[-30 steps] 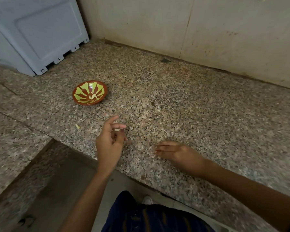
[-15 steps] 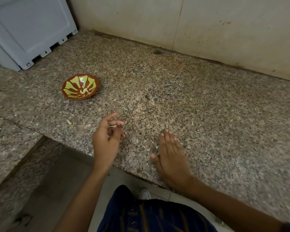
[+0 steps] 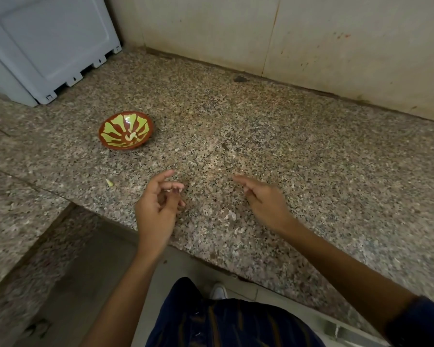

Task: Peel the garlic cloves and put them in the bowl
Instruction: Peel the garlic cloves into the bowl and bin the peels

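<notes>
A red-brown bowl (image 3: 110, 141) with a yellow-green leaf pattern stands on the speckled granite counter (image 3: 286, 146), at the left. Pale peeled garlic cloves (image 3: 130, 137) lie at its bottom. My left hand (image 3: 158, 209) hovers near the counter's front edge with curled fingers, pinching a small pale garlic clove (image 3: 170, 190) that is mostly hidden. My right hand (image 3: 263, 201) is blurred, lifted just above the counter, its fingers relaxed and pointing left toward the left hand, holding nothing. A small pale garlic piece (image 3: 109, 182) lies between bowl and edge.
Thin garlic skins (image 3: 232, 216) lie on the counter between my hands. A grey plastic box (image 3: 48, 46) leans at the back left. A tiled wall (image 3: 336, 46) closes the back. A lower granite slab (image 3: 10, 209) sits to the left, floor below.
My right hand, flat on the counter half a second ago, has lifted and turned toward the left hand. The left hand keeps its pinch and has barely moved.
</notes>
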